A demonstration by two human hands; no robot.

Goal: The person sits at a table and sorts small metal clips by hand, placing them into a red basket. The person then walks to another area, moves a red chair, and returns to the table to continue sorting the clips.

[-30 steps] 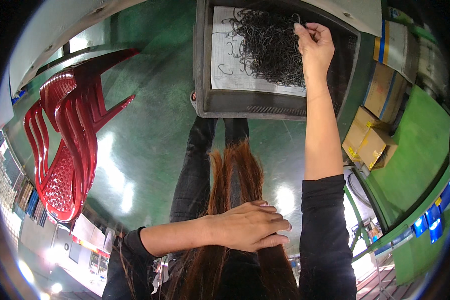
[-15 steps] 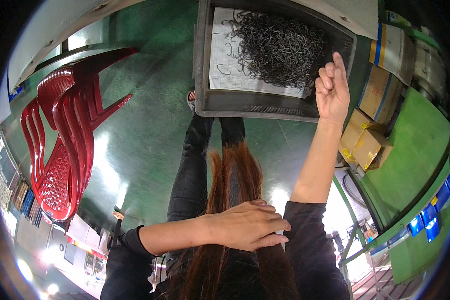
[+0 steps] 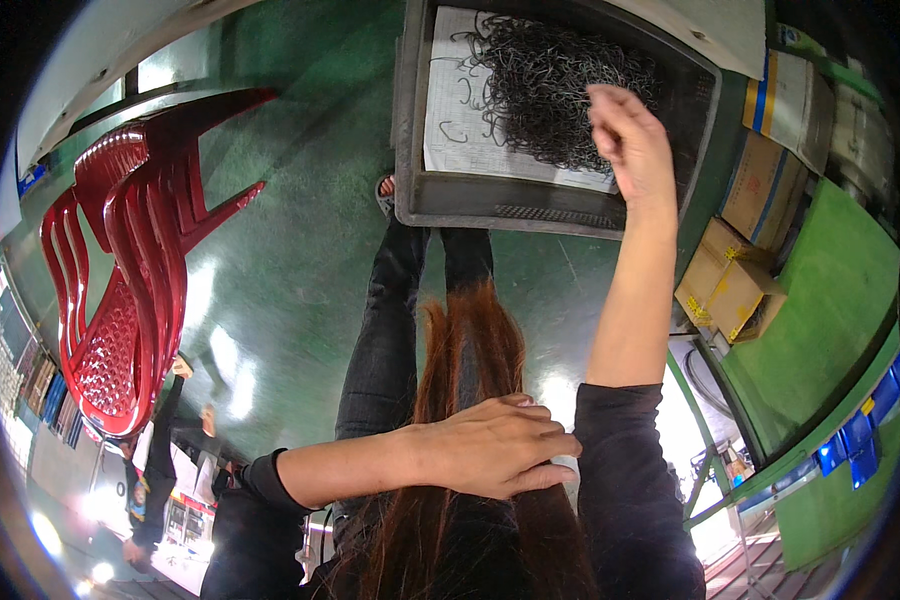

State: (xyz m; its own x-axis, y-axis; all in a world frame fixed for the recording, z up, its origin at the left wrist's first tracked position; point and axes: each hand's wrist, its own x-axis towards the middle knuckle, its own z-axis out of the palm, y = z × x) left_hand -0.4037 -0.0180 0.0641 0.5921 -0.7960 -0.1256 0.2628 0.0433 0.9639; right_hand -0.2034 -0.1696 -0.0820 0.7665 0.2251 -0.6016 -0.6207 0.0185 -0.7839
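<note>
My right hand [image 3: 632, 145] hovers at the right side of a tangled pile of thin black hook-shaped pieces [image 3: 550, 90]. Its fingers are partly bent and smeared by motion, and whether anything is between them does not show. The pile lies on a white printed sheet [image 3: 445, 145] inside a black plastic crate [image 3: 470, 205]. Across my chest, over long hair [image 3: 470, 350], rests my left hand [image 3: 495, 447]. Its fingers lie fairly flat with the thumb apart, tips by my right sleeve [image 3: 620, 430], and nothing is seen in them.
A red plastic chair [image 3: 120, 290] stands on its side or tilted on the green floor [image 3: 300, 200] at left. Cardboard boxes [image 3: 735, 280] and a green panel [image 3: 820, 290] are at right. A person in dark clothes [image 3: 155, 470] is at lower left.
My right hand has moved left, from the crate's right side toward the pile, its raised index finger now tilting left. My left hand stays put. A person has come into view at lower left.
</note>
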